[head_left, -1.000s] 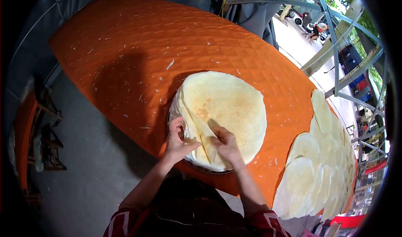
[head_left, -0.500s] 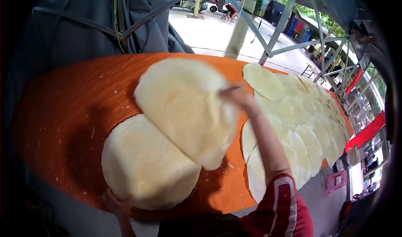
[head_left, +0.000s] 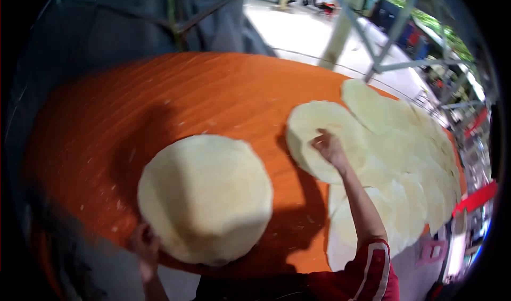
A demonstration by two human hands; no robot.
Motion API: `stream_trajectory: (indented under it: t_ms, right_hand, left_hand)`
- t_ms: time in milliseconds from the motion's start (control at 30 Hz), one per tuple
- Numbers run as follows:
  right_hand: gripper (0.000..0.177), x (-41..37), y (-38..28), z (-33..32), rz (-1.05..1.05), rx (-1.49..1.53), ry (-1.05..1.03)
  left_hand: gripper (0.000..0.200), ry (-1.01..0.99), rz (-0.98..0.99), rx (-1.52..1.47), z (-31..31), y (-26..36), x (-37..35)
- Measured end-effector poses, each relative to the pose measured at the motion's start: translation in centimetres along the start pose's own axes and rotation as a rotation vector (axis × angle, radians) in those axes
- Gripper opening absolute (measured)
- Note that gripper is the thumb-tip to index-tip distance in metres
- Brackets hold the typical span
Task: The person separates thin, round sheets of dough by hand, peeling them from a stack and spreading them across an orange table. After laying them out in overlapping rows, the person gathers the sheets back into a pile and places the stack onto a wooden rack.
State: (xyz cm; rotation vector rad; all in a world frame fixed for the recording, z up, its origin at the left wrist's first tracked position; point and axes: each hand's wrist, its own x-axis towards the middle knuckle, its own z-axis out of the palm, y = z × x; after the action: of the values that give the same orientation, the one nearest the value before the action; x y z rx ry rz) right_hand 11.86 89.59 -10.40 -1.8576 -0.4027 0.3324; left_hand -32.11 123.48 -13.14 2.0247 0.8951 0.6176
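Observation:
A round pile of thin, pale dough sheets (head_left: 213, 189) lies on the orange table. My left hand (head_left: 145, 242) is at the pile's near left edge, fingers loosely bent and apart; blur hides whether they touch it. My right hand (head_left: 330, 147) is over a single round dough sheet (head_left: 308, 114), with its fingers apart and pointing left. That sheet lies flat, its right side overlapping a spread of similar sheets (head_left: 410, 146).
The orange tabletop (head_left: 229, 93) carries small pale scraps. Metal bars (head_left: 394, 35) and a dark grey tarp (head_left: 122, 24) stand behind it. A pink stool (head_left: 432, 252) is on the floor at right.
My right hand has carried the dough sheet from above the pile to the right, where it now lies flat by the others. My left hand stays by the pile; the view has shifted.

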Motion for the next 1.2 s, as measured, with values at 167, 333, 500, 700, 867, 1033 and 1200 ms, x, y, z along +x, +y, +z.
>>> stream_trajectory:
  t_ms: [167,333,500,700,867,1033,1200]
  right_hand:
    - [0.095,-8.5,-8.2,22.1,-0.208,-0.043,-0.734]
    - [0.115,-12.3,-11.1,30.8,-0.187,0.06,-0.829]
    - [0.102,-11.4,-7.4,32.5,0.25,0.251,-0.825]
    - [0.09,-12.1,-7.6,32.7,0.224,0.258,-0.747]
    - [0.09,-12.5,-7.9,33.0,0.201,0.312,-0.714]
    - [0.073,-12.0,-7.5,33.2,0.259,0.397,-0.809]
    - [0.065,-12.0,-5.7,33.3,0.224,0.515,-0.76]
  left_hand:
    - [0.054,-0.26,-0.243,-0.565,0.5,3.8,1.3]
    - [0.079,-0.15,-0.261,-0.618,1.7,1.9,2.5]
    - [0.086,-0.197,-0.274,-0.644,1.5,1.5,2.5]
    - [0.083,-0.28,-0.18,-0.755,1.6,0.1,2.8]
    - [0.077,-0.315,-0.162,-0.791,1.4,0.3,2.8]
    - [0.077,-0.345,-0.142,-0.818,1.4,0.1,2.9]
    - [0.083,-0.319,-0.056,-0.759,1.7,-1.0,2.9]
